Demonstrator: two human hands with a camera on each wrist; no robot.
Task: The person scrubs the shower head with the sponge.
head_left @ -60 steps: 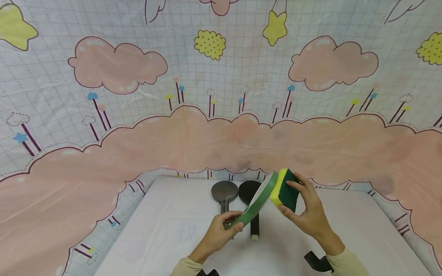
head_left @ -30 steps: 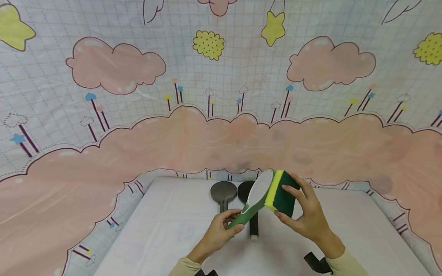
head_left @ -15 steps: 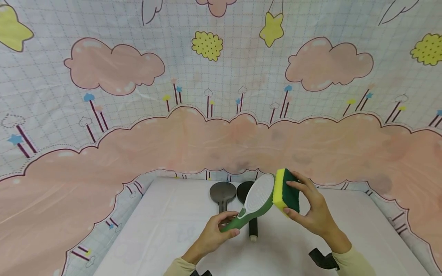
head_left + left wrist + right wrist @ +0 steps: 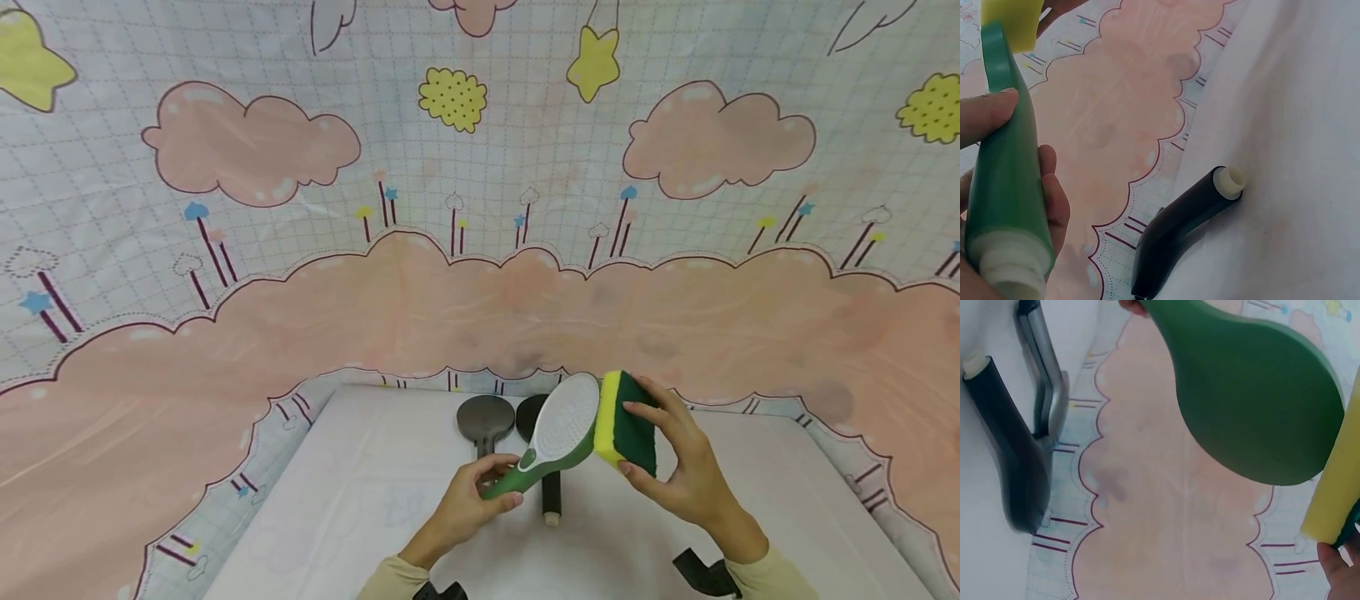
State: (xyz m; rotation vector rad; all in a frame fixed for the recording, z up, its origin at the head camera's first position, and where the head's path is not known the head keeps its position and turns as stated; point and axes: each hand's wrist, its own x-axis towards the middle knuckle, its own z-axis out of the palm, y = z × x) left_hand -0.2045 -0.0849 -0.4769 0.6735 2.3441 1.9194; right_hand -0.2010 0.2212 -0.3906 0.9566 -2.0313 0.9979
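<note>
My left hand (image 4: pixel 468 504) grips the handle of a green shower head (image 4: pixel 564 425), whose white spray face is turned up toward the head camera. The handle's open white threaded end (image 4: pixel 1013 275) shows in the left wrist view. My right hand (image 4: pixel 690 467) holds a yellow and dark green scrub sponge (image 4: pixel 628 423) between thumb and fingers. Its yellow side is at the right rim of the shower head and seems to touch it. In the right wrist view the smooth green back (image 4: pixel 1260 400) of the shower head faces the camera.
A grey shower head (image 4: pixel 486 418) lies at the back of the white table (image 4: pixel 337 483). Beside it is a black shower head (image 4: pixel 552 496), partly hidden behind the green one. A patterned cloth (image 4: pixel 480 308) with pink clouds rises behind the table.
The green shower head has turned so that its white spray face shows more fully. The sponge has shifted along its rim and a little to the right. Both hands keep their hold.
</note>
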